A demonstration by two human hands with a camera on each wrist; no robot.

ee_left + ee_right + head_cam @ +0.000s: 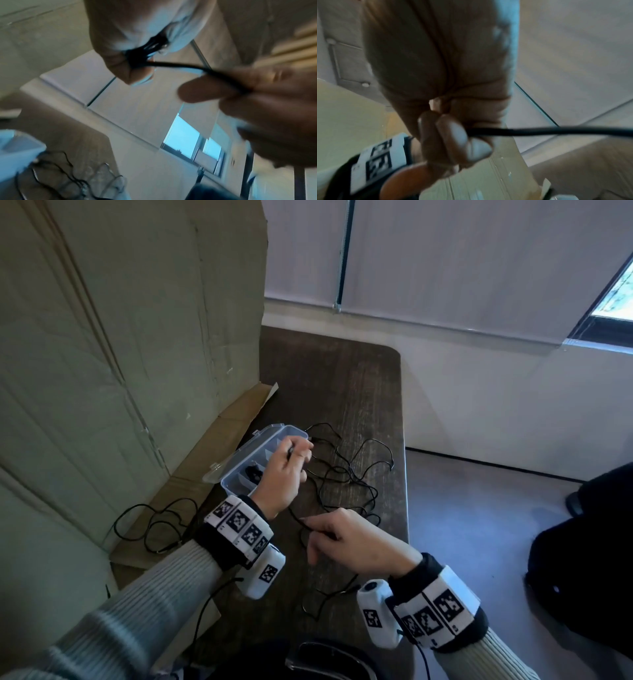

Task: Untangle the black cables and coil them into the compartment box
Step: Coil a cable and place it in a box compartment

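My left hand (279, 474) pinches a small bundle of thin black cable (346, 470) above the clear plastic compartment box (236, 474) at the table's left; my right hand (356, 539), nearer me, pinches the same strand. Most of it sprawls tangled on the dark wooden table (359, 378). I think I should feed slack gently — even loops, no yanking, lest knots tighten.

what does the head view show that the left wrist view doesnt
Only the head view shows the cardboard sheet, a dark item in one compartment of the box, and the left hand over it.

Only the left wrist view shows a close look at a small bundle of black cable pinched in fingers.

Both show the clear compartment box, the tangled cables on the table, and the right hand pinching a cable.
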